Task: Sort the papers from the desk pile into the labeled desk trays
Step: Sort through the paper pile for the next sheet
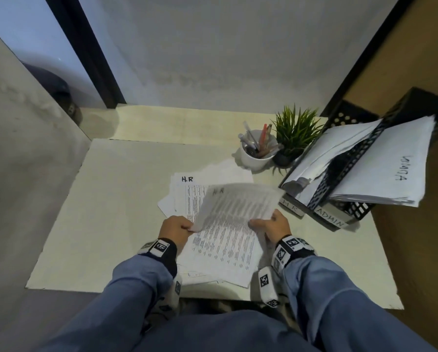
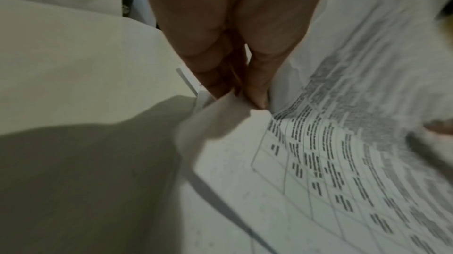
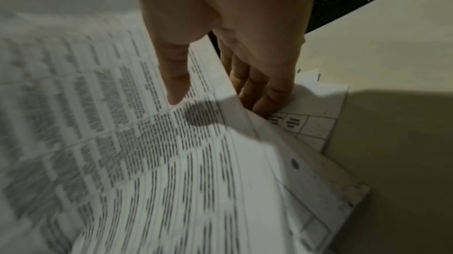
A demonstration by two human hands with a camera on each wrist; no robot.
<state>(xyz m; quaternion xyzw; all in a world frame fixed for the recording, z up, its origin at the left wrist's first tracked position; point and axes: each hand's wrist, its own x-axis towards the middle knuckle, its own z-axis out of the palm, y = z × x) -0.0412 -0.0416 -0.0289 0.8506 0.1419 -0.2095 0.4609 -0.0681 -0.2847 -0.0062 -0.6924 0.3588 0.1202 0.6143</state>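
Sheet (image 1: 234,204) marked H.R, pinched by left hand (image 1: 175,229) and right hand (image 1: 272,224) above pile (image 1: 223,252)

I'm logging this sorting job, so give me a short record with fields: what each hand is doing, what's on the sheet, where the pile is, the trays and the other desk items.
left hand: pinches the lifted sheet's left edge
right hand: grips its right edge
sheet: printed table, marked H.R, blurred
pile: on the desk, below the sheet; top page marked H.R
trays: black mesh, labelled H.R and ADMIN, both holding papers
other: mug of pens, small plant
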